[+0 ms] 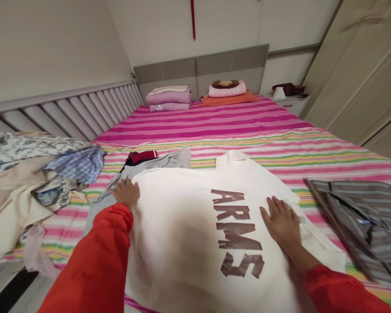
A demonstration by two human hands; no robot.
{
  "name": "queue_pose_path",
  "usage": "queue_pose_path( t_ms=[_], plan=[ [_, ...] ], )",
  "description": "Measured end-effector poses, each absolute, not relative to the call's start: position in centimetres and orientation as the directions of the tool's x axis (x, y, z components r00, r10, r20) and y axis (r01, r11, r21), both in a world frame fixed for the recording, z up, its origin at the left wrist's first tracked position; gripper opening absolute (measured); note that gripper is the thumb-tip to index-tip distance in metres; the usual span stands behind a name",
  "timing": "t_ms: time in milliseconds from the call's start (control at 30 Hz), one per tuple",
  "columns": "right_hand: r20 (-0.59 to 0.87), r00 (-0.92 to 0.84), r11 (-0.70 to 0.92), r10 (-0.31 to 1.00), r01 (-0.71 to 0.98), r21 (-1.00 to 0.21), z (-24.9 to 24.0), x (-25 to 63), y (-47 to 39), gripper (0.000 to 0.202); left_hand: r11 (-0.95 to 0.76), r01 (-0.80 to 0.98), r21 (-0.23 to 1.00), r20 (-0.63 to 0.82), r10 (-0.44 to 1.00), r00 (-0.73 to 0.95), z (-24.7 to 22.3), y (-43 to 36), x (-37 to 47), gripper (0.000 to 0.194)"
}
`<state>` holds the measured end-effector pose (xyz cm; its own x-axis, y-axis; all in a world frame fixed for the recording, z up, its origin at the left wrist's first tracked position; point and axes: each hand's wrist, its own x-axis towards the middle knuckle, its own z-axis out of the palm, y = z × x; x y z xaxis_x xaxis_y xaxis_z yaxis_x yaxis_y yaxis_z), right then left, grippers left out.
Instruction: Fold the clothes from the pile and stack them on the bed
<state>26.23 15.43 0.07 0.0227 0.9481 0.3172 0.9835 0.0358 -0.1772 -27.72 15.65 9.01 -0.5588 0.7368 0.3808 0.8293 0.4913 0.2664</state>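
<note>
A white shirt (176,217) lies spread sideways on the striped bed, with brown letters reading ARMS (237,230) on it. At its left edge rests my left hand (126,192), fingers apart, partly over a grey garment (169,161) beneath. My right hand (282,221) lies flat on the shirt, to the right of the letters, with its fingers spread. The shirt's collar (233,158) points toward the head of the bed. Neither hand grips anything.
Rumpled clothes (22,182) are heaped at the left, beside the bed rail (74,106). A dark red garment (143,156) sits behind the grey one. Striped folded clothing (368,221) lies at the right. Purple bedding (169,98) and an orange folded cloth (231,100) are near the headboard (176,71).
</note>
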Motion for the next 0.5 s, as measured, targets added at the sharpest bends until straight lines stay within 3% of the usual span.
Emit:
queue_pose_path(
  t_ms=[67, 167, 300, 400, 500],
  plan=[
    [0.316, 0.032, 0.032, 0.948, 0.980, -0.195, 0.1, 26.2, 15.4, 0.060, 0.422, 0.845, 0.328, 0.447, 0.718, -0.533, 9.4, 14.2, -26.3, 0.053],
    [0.300, 0.030, 0.038, 0.954, 0.975, -0.219, 0.4, 26.1, 15.3, 0.060, 0.091, 0.931, 0.354, 0.495, 0.826, -0.269, 7.5, 10.8, -19.2, 0.054],
    [0.249, 0.029, 0.031, 0.968, 0.971, -0.236, 0.7, 26.1, 15.3, 0.063, -0.172, 0.948, 0.268, 0.310, 0.947, 0.084, 3.2, 4.9, -11.9, 0.044],
    [0.247, 0.028, 0.036, 0.969, 0.967, -0.251, 1.0, 26.1, 15.2, 0.062, 0.126, 0.966, 0.225, 0.265, 0.946, -0.185, 2.6, 1.0, -15.2, 0.047],
    [0.236, 0.025, 0.035, 0.972, 0.968, -0.250, 1.3, 26.0, 15.1, 0.063, 0.527, 0.808, 0.265, 0.368, 0.719, -0.590, 4.3, -2.6, -22.9, 0.055]
  ],
)
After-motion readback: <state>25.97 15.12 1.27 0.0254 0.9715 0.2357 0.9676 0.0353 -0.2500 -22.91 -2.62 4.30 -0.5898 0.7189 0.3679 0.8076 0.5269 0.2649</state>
